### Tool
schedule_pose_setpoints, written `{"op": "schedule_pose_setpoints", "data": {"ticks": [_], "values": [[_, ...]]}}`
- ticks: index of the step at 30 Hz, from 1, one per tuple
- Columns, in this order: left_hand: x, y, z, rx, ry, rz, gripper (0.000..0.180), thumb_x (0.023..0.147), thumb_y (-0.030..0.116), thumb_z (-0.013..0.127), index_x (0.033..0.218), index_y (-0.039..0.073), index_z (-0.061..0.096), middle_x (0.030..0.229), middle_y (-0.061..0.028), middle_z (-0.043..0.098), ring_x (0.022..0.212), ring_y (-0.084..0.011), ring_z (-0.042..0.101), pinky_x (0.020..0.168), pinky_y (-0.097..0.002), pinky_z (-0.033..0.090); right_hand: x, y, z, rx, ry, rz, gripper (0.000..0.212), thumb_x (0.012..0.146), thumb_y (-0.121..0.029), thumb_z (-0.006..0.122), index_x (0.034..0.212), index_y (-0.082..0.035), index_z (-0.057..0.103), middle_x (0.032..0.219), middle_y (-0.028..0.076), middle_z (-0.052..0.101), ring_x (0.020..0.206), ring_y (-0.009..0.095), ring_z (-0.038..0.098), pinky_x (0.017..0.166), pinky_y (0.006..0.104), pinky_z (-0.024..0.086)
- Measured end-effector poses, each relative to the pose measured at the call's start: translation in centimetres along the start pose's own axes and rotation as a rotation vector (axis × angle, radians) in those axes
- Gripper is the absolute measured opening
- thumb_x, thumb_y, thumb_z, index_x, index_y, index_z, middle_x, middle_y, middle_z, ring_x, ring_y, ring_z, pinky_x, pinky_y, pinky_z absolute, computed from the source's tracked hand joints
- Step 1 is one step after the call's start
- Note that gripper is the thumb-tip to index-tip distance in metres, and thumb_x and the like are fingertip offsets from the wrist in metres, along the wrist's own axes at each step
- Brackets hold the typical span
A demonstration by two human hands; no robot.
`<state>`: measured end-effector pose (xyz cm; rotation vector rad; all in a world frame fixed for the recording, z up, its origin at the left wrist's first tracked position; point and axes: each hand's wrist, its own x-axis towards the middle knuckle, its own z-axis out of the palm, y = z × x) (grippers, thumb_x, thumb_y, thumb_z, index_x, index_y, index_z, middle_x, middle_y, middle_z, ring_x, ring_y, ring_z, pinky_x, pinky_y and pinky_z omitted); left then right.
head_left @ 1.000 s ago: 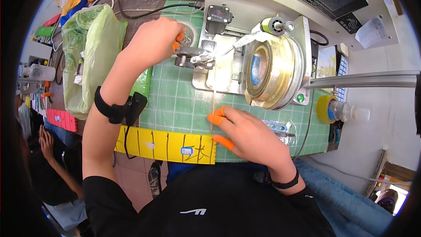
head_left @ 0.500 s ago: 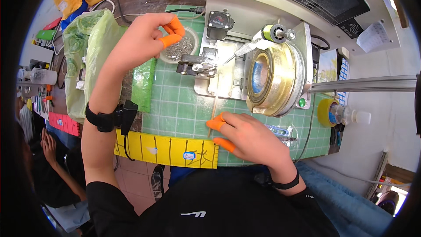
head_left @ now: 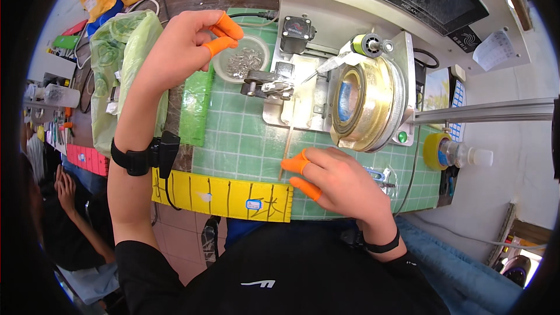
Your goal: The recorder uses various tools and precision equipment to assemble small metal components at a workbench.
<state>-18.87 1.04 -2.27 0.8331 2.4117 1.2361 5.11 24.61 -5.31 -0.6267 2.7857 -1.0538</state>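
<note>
My left hand (head_left: pixel 189 46) is raised at the far left, its thumb and forefinger in orange finger cots pinched together. Whatever lies between those tips is too small to make out. Beside it sits a round clear dish (head_left: pixel 220 64) of small metal pieces. My right hand (head_left: pixel 344 184) rests low over the green cutting mat (head_left: pixel 233 149), orange-capped thumb and forefinger apart. Its forefinger tip is close to a thin pale stick (head_left: pixel 287 150); contact I cannot tell. The stick runs up toward a benchtop machine (head_left: pixel 271 115) with a small metal clamp (head_left: pixel 274 84) and a pale block (head_left: pixel 301 93).
A large tape roll (head_left: pixel 379 111) is mounted on the machine's right. Yellow marked board (head_left: pixel 192 189) lines the mat's front edge; a green strip (head_left: pixel 195 111) lies left. A green plastic bag (head_left: pixel 137 46) stands beyond it. Another person's hand (head_left: pixel 65 186) shows far left.
The whole view has shifted slightly. My left thumb and forefinger have drawn closer together near the dish. My right hand keeps nearly the same place by the stick.
</note>
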Motion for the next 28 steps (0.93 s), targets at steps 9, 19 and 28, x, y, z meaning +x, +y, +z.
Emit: {"op": "schedule_pose_setpoints", "data": {"ticks": [9,19,28], "values": [[-8.1,4.5,2.0,0.171,0.114,0.217,0.017,0.083,-0.003,0.075,0.097,0.006,0.077,0.083,0.0009,0.07,0.05,-0.0045,0.042,0.048,-0.0223,0.033,0.2,-1.3,0.4,0.049,0.125,-0.043,0.028,0.09,-0.015,0.077,0.116,-0.006,0.071,0.087,0.006,0.061,0.068,0.025,0.064,0.06,0.0351,0.053],[-13.7,8.7,6.1,0.195,0.266,0.313,0.025,0.075,-0.005,0.081,0.096,0.007,0.077,0.076,-0.0031,0.066,0.048,-0.01,0.041,0.046,-0.0262,0.028,3.0,-3.6,0.5,0.409,0.431,-0.076,0.015,0.09,-0.006,0.077,0.1,0.001,0.068,0.084,0.009,0.064,0.054,0.014,0.056,0.049,0.0287,0.044],[-13.8,8.3,6.7,0.128,0.296,0.335,0.032,0.076,-0.005,0.08,0.105,0.008,0.075,0.1,-0.0087,0.07,0.054,-0.0097,0.049,0.048,-0.0241,0.034,2.5,-4.2,0.2,0.311,0.48,-0.106,0.013,0.09,-0.003,0.075,0.096,0.001,0.065,0.084,0.01,0.063,0.065,0.025,0.062,0.054,0.0338,0.049]]}}
